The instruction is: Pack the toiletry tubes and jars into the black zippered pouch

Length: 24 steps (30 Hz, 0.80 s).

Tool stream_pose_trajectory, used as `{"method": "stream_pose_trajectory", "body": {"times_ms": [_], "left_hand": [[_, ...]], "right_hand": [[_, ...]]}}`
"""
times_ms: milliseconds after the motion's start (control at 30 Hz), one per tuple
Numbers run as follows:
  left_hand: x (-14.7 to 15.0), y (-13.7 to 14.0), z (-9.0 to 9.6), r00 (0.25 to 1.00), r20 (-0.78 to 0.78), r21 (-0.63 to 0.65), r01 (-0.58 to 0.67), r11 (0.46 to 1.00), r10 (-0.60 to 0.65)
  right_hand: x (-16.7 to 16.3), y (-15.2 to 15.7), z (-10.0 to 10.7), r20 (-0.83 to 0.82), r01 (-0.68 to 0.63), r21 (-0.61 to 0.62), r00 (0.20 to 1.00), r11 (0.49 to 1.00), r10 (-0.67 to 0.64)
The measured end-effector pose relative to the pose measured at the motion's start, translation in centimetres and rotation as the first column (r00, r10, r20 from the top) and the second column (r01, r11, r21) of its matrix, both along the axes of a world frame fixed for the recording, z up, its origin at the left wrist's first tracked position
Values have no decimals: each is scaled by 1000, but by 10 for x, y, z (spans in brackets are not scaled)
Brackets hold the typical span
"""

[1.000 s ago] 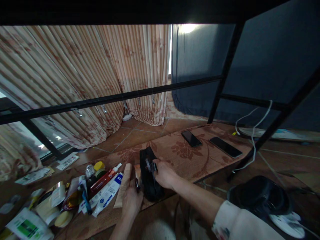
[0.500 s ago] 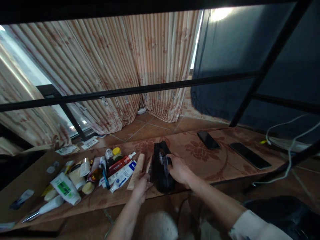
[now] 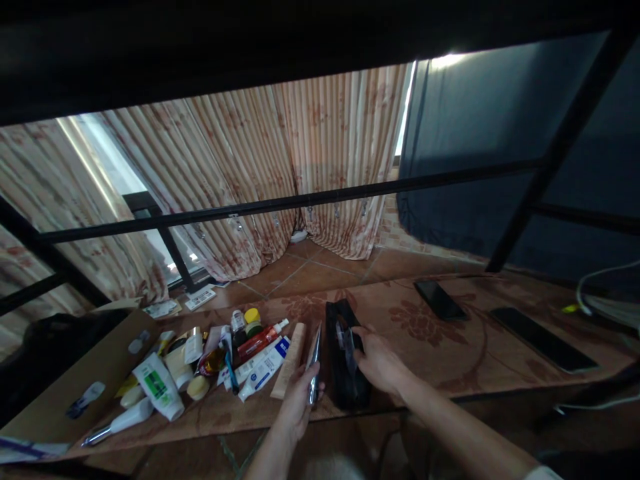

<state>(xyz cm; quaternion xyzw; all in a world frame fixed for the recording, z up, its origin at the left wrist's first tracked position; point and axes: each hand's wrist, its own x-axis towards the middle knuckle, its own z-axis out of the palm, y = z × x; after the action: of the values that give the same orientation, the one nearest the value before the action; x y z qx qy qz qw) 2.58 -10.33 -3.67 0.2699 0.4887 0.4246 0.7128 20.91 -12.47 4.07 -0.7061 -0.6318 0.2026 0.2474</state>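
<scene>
Worktop (image 3: 440,357) seen around an open black pouch (image 3: 346,388), the landmark. Far left of the pouch: cardboard box (image 3: 113,370); nearer, green-labelled tube (image 3: 158,385), red spray bottle (image 3: 257,343) and blue-and-white tube (image 3: 265,370). Just left of the pouch: beige bar (image 3: 290,365), then left hand (image 3: 296,405), pinching a slim silver implement (image 3: 313,389). At the pouch's right edge: right hand (image 3: 379,360), its fingertips hidden, so whether they pinch cannot be told. Farther right of the pouch: two dark smartphones (image 3: 440,300).
</scene>
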Motion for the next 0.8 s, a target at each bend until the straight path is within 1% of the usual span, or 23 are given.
{"method": "stream_pose_trajectory", "body": {"times_ms": [133, 300, 467, 633, 700, 800], "left_hand": [[1, 0, -4, 1000, -16, -1, -8, 1000, 8], [1, -2, -2, 1000, -6, 65, 15, 998, -14], [0, 0, -5, 999, -52, 48, 3, 999, 0], [2, -2, -6, 997, -75, 76, 1, 997, 5], [4, -3, -4, 998, -57, 110, -12, 994, 19], [6, -3, -1, 996, -44, 133, -68, 989, 75]], "right_hand": [[0, 1, -2, -1, -3, 15, 1000, 1000, 3], [1, 1, -3, -19, -5, 33, 1000, 999, 6], [1, 1, -4, -31, -16, 44, 999, 999, 17], [0, 1, -4, -24, -6, 37, 1000, 999, 7], [0, 1, -3, -25, -4, 33, 1000, 999, 5], [0, 2, -3, -31, -9, 29, 999, 1000, 10]]}}
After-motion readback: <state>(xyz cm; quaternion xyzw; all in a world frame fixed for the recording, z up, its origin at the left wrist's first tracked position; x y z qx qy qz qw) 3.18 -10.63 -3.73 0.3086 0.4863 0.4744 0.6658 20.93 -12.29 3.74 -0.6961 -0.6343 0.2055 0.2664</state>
